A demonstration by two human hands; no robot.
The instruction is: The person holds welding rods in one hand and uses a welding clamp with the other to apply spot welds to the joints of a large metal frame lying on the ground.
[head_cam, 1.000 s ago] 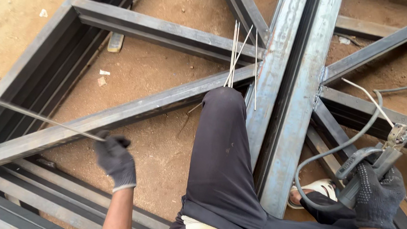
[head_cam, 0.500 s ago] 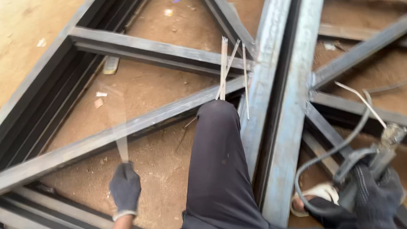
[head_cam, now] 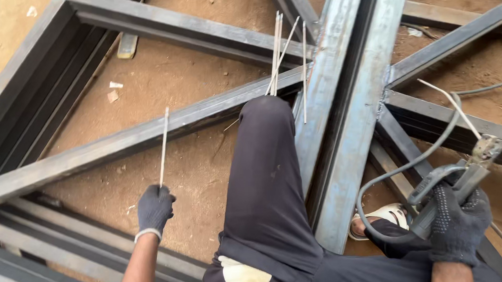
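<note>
Left hand (head_cam: 154,209) grips a welding rod (head_cam: 163,147) upright.

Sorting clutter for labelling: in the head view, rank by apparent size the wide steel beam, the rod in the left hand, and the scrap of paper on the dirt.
1. Wide steel beam
2. Rod, held by the left hand
3. Scrap of paper, by far the smallest
</note>
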